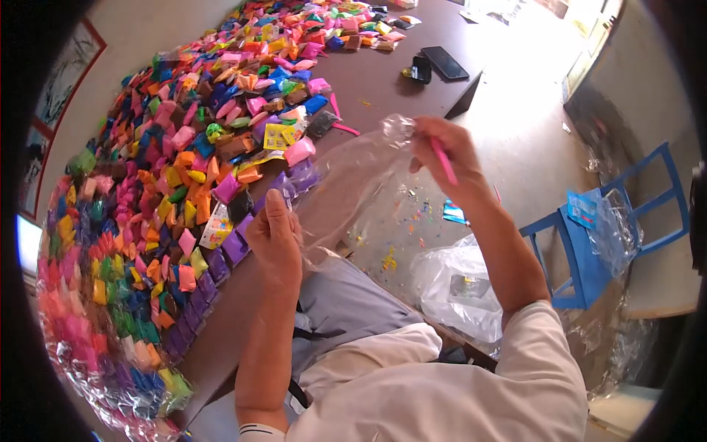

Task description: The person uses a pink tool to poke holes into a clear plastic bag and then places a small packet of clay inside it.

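A clear plastic bag [353, 177] is stretched between my two hands, over the table edge and my lap. My left hand [276, 232] has its thumb up and holds the bag's lower left end. Higher and to the right, my right hand [447, 151] grips the gathered upper end, with a pink stick [444, 160] also held in it. Close to my left hand lie purple packets [236, 243] in a row, part of a large heap of small coloured packets [195, 158] on the brown table [383, 88].
A phone [445, 63] and a small black case [421, 70] lie on the table's far part. Coloured scraps [390, 258] litter the floor. A white plastic bag [460, 283] is right of my lap, and a blue chair [589, 250] holding clear plastic stands farther right.
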`<move>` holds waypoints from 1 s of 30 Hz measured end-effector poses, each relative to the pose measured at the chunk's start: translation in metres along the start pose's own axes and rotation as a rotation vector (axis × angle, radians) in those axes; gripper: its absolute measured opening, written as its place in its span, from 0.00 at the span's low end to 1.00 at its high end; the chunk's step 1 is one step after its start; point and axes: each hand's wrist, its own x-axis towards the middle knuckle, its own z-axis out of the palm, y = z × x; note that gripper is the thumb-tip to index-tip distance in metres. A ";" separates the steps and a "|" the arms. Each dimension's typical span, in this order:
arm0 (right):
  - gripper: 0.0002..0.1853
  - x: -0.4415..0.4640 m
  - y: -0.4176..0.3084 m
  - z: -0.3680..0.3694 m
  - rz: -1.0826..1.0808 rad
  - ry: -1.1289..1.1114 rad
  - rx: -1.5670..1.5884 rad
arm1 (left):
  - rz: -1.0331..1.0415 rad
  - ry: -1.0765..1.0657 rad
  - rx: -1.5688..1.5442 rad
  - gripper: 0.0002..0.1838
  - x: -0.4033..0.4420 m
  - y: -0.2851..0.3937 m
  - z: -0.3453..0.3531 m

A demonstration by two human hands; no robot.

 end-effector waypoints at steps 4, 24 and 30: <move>0.12 -0.005 -0.013 -0.004 0.138 -0.319 -0.090 | -0.049 0.052 -0.006 0.27 0.001 -0.008 -0.008; 0.04 -0.007 0.025 -0.026 0.207 -0.427 -0.257 | -0.039 0.093 0.011 0.27 -0.012 -0.011 -0.010; 0.10 -0.006 0.035 -0.034 0.275 -0.449 -0.305 | -0.050 0.065 0.022 0.27 -0.015 -0.013 -0.010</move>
